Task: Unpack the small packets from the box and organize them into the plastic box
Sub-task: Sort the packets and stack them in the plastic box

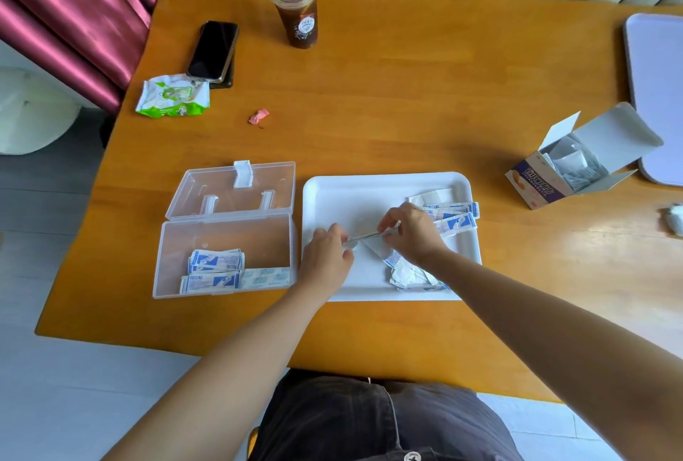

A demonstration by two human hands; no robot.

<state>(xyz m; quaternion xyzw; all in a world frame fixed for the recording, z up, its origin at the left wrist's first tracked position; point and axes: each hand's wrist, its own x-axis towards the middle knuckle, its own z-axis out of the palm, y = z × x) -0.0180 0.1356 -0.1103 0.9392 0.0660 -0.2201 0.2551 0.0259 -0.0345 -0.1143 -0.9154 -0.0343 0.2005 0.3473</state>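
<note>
A clear plastic box (173,261) lies open on the table, its lid tipped back, with several blue-and-white packets (216,270) stacked in its near part. Right of it is a white tray (354,187) with loose packets at its right edge (454,211) and near corner (406,274). Over the tray, my left hand (327,257) and my right hand (412,235) pinch the two ends of one small stack of packets (369,237) seen edge-on. The opened cardboard box (547,183) with more packets stands at the right.
A dark iced drink (297,13) with a straw, stacked phones (214,50), a green wipes pack (172,96) and a pink wrapper (258,117) lie at the far left. A pale tray (658,91) sits at the right edge.
</note>
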